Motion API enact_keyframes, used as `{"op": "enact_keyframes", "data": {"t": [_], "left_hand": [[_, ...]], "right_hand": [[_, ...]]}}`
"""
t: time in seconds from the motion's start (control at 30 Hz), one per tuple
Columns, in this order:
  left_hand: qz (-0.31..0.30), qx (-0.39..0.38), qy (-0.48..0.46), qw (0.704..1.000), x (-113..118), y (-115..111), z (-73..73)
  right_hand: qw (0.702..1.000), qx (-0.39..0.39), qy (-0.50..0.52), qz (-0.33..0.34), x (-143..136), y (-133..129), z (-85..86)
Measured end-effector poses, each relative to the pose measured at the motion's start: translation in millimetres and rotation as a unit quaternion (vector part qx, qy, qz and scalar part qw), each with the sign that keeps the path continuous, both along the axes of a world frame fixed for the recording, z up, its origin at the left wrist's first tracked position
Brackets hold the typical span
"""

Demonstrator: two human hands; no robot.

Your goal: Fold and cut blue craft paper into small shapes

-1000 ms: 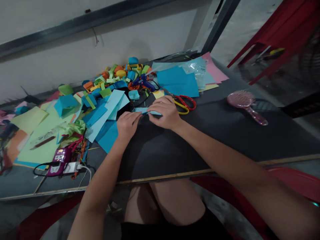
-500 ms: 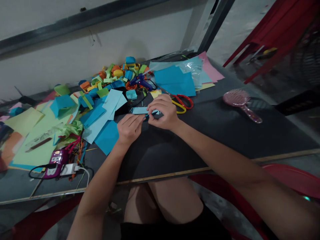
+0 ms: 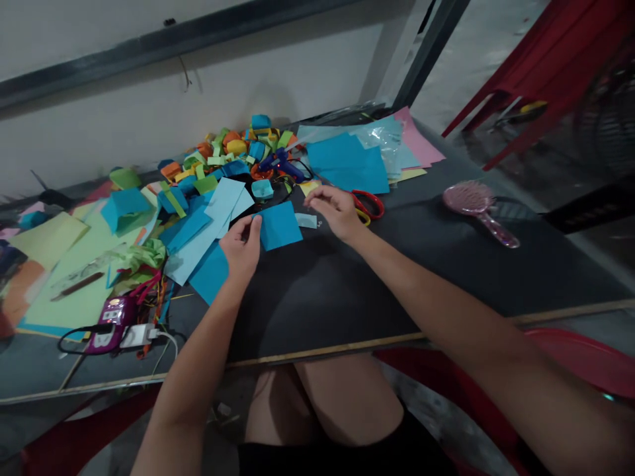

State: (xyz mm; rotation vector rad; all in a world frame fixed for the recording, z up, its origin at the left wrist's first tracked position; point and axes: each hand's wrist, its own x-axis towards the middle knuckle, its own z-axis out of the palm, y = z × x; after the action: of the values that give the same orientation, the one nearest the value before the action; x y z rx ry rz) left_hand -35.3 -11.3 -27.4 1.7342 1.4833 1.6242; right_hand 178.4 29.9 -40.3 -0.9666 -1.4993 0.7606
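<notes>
Away came our right hand [image 3: 338, 210] from the blue square [image 3: 281, 227], a thin sliver between both hands half a second earlier, now showing us its broad face! One hand kept the grip: our left hand [image 3: 241, 248] pinched that single sheet by its left edge, out over the counter [image 3: 317, 297], one pale strip [image 3: 306, 220] peeking past its right side. Our right hand was released, fingers loosely curled, beside one pair of scissors [image 3: 381, 206] with two handles, one red, one yellow. Farther right we had one pink hairbrush [image 3: 469, 198]; behind, one blue glue gun [image 3: 282, 160].
</notes>
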Motion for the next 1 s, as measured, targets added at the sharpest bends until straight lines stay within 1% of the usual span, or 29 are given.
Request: {"op": "enact_keyframes", "data": {"t": [0.07,0.1,0.17,0.27,0.33,0.4,0.5,0.57,0.63,0.7,0.77,0.8,0.87,0.93,1.0], "left_hand": [[-0.006,-0.045,-0.055,0.997,5,2,-7.1],[-0.010,-0.063,-0.070,0.995,6,3,-10.0],[-0.023,-0.089,-0.084,0.992,7,4,-14.2],[-0.055,-0.092,-0.095,0.990,3,6,-16.4],[-0.083,-0.059,-0.060,0.993,0,6,-15.9],[-0.103,-0.008,0.028,0.994,-3,7,-14.9],[-0.128,0.057,0.169,0.976,-3,8,-14.2],[-0.160,0.048,0.216,0.962,-1,8,-14.2],[-0.206,-0.016,0.217,0.954,1,8,-14.0],[-0.258,-0.098,0.170,0.946,1,6,-13.3],[-0.296,-0.157,0.084,0.939,0,6,-13.0],[-0.304,-0.176,0.034,0.936,0,6,-13.5],[-0.292,-0.212,-0.058,0.931,-2,8,-16.1],[-0.246,-0.245,-0.136,0.928,-2,12,-20.4],[-0.202,-0.255,-0.201,0.924,-2,16,-24.8]], "right_hand": [[0.992,-0.072,0.007,0.107,-11,-6,-0.1],[0.985,-0.100,0.000,0.141,-15,-9,0.2],[0.977,-0.137,-0.016,0.163,-19,-12,0.9],[0.975,-0.168,-0.015,0.141,-18,-12,1.6],[0.979,-0.169,-0.014,0.114,-14,-10,0.9],[0.983,-0.159,-0.021,0.094,-11,-7,-0.8],[0.985,-0.149,-0.032,0.084,-9,-4,-3.5],[0.986,-0.143,-0.039,0.079,-9,-3,-4.2],[0.986,-0.144,-0.043,0.075,-8,-3,-3.5],[0.982,-0.163,-0.037,0.093,-8,-3,-1.5],[0.972,-0.192,-0.022,0.135,-8,-3,1.3],[0.966,-0.205,-0.011,0.158,-8,-3,2.8],[0.955,-0.222,0.006,0.197,-7,-3,4.9],[0.948,-0.228,0.014,0.220,-6,-3,5.4],[0.945,-0.230,0.010,0.234,-5,-2,4.4]]}}
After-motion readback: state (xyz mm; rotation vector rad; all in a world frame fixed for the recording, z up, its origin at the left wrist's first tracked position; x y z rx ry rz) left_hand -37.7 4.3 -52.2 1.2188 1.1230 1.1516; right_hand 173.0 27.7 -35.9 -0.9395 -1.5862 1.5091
